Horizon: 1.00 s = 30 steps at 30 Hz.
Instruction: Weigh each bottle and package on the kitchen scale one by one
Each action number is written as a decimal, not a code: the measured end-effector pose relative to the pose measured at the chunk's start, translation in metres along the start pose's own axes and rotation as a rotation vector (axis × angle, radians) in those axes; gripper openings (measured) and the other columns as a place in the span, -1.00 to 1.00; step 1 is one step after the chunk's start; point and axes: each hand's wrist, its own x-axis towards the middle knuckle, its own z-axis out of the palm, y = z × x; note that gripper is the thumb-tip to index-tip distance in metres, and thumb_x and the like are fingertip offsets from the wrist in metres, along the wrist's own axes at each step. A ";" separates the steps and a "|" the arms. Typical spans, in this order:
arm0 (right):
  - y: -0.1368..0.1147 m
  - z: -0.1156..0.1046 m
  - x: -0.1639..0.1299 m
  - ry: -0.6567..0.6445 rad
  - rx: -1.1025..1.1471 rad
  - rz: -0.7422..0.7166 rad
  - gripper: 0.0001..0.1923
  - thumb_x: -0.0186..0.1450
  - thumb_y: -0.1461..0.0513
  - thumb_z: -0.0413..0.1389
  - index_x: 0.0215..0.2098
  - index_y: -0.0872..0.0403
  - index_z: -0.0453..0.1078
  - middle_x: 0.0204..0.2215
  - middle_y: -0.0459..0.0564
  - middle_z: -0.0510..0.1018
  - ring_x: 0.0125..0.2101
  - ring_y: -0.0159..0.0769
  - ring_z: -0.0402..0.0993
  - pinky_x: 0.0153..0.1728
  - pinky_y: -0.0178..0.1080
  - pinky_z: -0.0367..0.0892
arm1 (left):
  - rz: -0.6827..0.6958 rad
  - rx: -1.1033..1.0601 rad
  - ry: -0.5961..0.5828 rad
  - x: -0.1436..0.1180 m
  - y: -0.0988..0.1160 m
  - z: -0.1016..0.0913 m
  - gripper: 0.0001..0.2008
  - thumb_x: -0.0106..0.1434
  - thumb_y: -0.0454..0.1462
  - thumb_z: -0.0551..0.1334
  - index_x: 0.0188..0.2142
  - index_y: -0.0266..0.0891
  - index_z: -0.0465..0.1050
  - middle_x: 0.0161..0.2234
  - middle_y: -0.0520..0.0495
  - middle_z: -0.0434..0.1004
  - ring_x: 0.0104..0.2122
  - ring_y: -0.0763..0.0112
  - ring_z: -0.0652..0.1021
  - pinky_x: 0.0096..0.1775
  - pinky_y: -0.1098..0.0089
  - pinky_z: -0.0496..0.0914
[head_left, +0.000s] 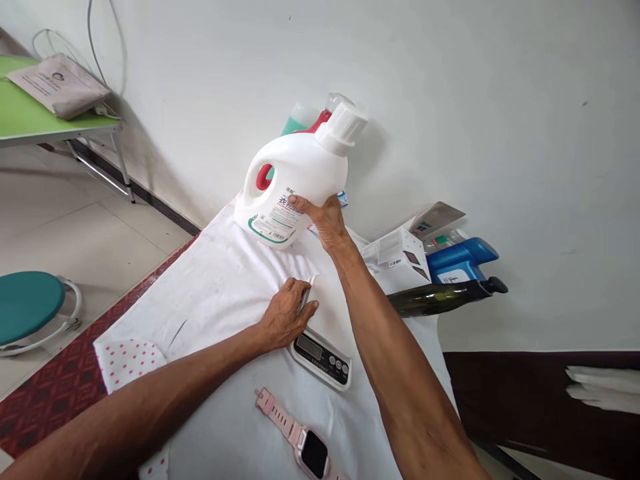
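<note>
A large white laundry detergent bottle (pixel 305 167) with a white cap leans to the right above the cloth-covered table. My right hand (pixel 327 217) grips its lower right side, thumb across the printed label; the other fingers are hidden behind it. Nearer to me lies a white digital kitchen scale (pixel 327 353), its dark display and buttons facing me. My left hand (pixel 289 313) is closed on the scale's left edge, with the thumb over the top. My right forearm covers part of the scale's right side. A pink smartwatch (pixel 314 453) rests in front of the scale.
Behind the detergent stand a red-handled bottle (pixel 320 121) and a green one (pixel 295 120). On the right are a white box (pixel 400 257), a blue bottle (pixel 463 257) and a dark green pump bottle (pixel 440 298). A teal stool (pixel 30 307) stands left.
</note>
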 end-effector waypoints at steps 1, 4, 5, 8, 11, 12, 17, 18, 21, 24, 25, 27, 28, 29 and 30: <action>-0.003 0.000 -0.002 -0.017 0.031 0.008 -0.10 -0.03 -0.07 0.54 0.19 -0.04 0.38 -0.11 -0.04 0.72 0.00 -0.08 0.62 0.10 0.10 0.53 | 0.002 0.001 -0.002 0.000 0.000 0.000 -0.81 0.43 -0.19 0.15 -0.01 -0.17 0.37 -0.06 -0.21 0.46 -0.10 0.15 0.57 0.05 0.08 0.51; -0.009 0.004 -0.003 -0.025 0.169 0.023 -0.15 -0.03 -0.04 0.55 0.16 -0.02 0.43 -0.10 -0.02 0.72 0.05 -0.05 0.62 0.16 0.07 0.51 | 0.012 0.010 -0.009 0.000 0.000 0.000 -0.82 0.43 -0.20 0.16 -0.02 -0.18 0.37 -0.07 -0.19 0.45 -0.10 0.16 0.56 0.04 0.09 0.50; -0.011 0.006 -0.003 -0.004 0.208 0.025 -0.14 -0.06 -0.03 0.57 0.14 -0.01 0.45 -0.12 -0.01 0.73 0.04 -0.03 0.63 0.14 0.07 0.52 | 0.014 0.013 -0.010 0.000 0.000 0.000 -0.82 0.43 -0.20 0.15 -0.03 -0.18 0.36 -0.08 -0.18 0.45 -0.11 0.16 0.55 0.04 0.09 0.50; -0.013 0.016 -0.002 0.058 0.289 0.047 -0.15 -0.09 0.01 0.58 0.12 0.03 0.49 -0.12 0.02 0.73 0.00 0.02 0.65 0.07 0.07 0.58 | 0.018 0.015 -0.014 0.001 0.000 0.000 -0.83 0.43 -0.21 0.14 -0.03 -0.19 0.35 -0.10 -0.17 0.44 -0.12 0.18 0.54 0.03 0.11 0.49; -0.013 0.025 -0.004 0.128 0.317 0.026 -0.24 -0.04 0.06 0.56 0.09 0.06 0.52 -0.10 0.02 0.73 0.00 0.02 0.66 0.05 0.05 0.60 | 0.018 0.027 -0.016 0.001 0.001 0.000 -0.83 0.43 -0.21 0.14 -0.03 -0.19 0.35 -0.11 -0.16 0.43 -0.12 0.19 0.53 0.03 0.12 0.48; -0.013 0.027 -0.005 0.147 0.319 0.019 -0.26 -0.03 0.06 0.55 0.08 0.07 0.52 -0.11 0.02 0.73 0.00 0.02 0.66 0.06 0.04 0.61 | 0.017 0.032 -0.016 0.001 0.001 0.000 -0.82 0.43 -0.22 0.15 -0.02 -0.19 0.35 -0.11 -0.16 0.44 -0.11 0.19 0.53 0.04 0.12 0.48; -0.017 0.026 -0.012 0.248 0.331 0.024 -0.34 0.01 0.05 0.52 0.03 0.09 0.54 -0.14 0.00 0.72 0.02 0.03 0.65 0.09 0.07 0.60 | 0.007 0.041 -0.013 0.001 0.002 -0.002 -0.80 0.42 -0.22 0.16 0.00 -0.19 0.35 -0.09 -0.16 0.44 -0.10 0.19 0.54 0.05 0.12 0.48; -0.019 0.024 -0.014 0.263 0.334 0.021 -0.35 0.02 0.06 0.51 0.02 0.10 0.54 -0.14 0.00 0.71 0.03 0.04 0.64 0.11 0.09 0.59 | 0.008 0.039 -0.014 0.001 0.002 -0.002 -0.80 0.42 -0.22 0.16 0.00 -0.19 0.35 -0.09 -0.16 0.44 -0.10 0.19 0.54 0.05 0.12 0.48; -0.034 0.014 -0.024 0.291 0.334 -0.034 -0.41 0.05 0.10 0.49 0.01 0.11 0.55 -0.14 0.00 0.70 0.09 0.06 0.61 0.15 0.11 0.56 | 0.015 0.036 -0.013 0.000 0.002 -0.002 -0.81 0.42 -0.22 0.17 -0.01 -0.19 0.36 -0.09 -0.16 0.45 -0.09 0.18 0.55 0.06 0.11 0.49; -0.058 -0.001 -0.039 0.315 0.298 -0.119 -0.47 0.09 0.15 0.45 0.01 0.07 0.55 -0.14 -0.03 0.69 0.15 0.05 0.57 0.20 0.11 0.52 | 0.014 0.031 -0.007 0.001 0.001 -0.002 -0.83 0.42 -0.22 0.17 -0.03 -0.19 0.37 -0.09 -0.17 0.45 -0.10 0.18 0.55 0.05 0.11 0.50; -0.068 -0.008 -0.044 0.325 0.279 -0.148 -0.50 0.11 0.16 0.42 0.01 0.06 0.55 -0.12 -0.04 0.68 0.17 0.03 0.56 0.23 0.11 0.50 | 0.013 0.029 -0.004 0.001 0.000 -0.002 -0.83 0.42 -0.22 0.17 -0.03 -0.18 0.37 -0.09 -0.16 0.45 -0.11 0.19 0.55 0.05 0.11 0.50; -0.086 -0.022 -0.057 0.347 0.242 -0.204 -0.54 0.14 0.19 0.38 0.02 0.04 0.56 -0.09 -0.07 0.67 0.20 0.01 0.53 0.27 0.12 0.46 | 0.017 0.033 -0.004 0.002 -0.002 -0.002 -0.83 0.42 -0.21 0.17 -0.04 -0.19 0.37 -0.11 -0.16 0.45 -0.12 0.19 0.55 0.05 0.10 0.51; -0.094 -0.030 -0.064 0.360 0.224 -0.228 -0.55 0.15 0.20 0.36 0.03 0.03 0.56 -0.07 -0.08 0.66 0.21 0.00 0.52 0.29 0.13 0.44 | 0.023 0.037 -0.005 0.002 -0.003 -0.002 -0.84 0.42 -0.21 0.17 -0.05 -0.19 0.37 -0.12 -0.16 0.45 -0.12 0.19 0.55 0.04 0.10 0.51; -0.101 -0.039 -0.072 0.376 0.205 -0.245 -0.56 0.17 0.20 0.34 0.03 0.03 0.56 -0.05 -0.07 0.66 0.23 0.00 0.51 0.30 0.15 0.42 | 0.030 0.042 -0.003 0.002 -0.003 -0.002 -0.84 0.41 -0.21 0.18 -0.06 -0.19 0.38 -0.13 -0.15 0.45 -0.13 0.19 0.55 0.04 0.10 0.51; -0.107 -0.048 -0.080 0.397 0.185 -0.256 -0.57 0.18 0.20 0.33 0.03 0.02 0.56 -0.04 -0.07 0.65 0.24 0.01 0.50 0.30 0.17 0.41 | 0.037 0.047 0.000 0.003 -0.004 -0.002 -0.85 0.41 -0.21 0.18 -0.07 -0.20 0.38 -0.14 -0.15 0.44 -0.14 0.20 0.55 0.02 0.11 0.51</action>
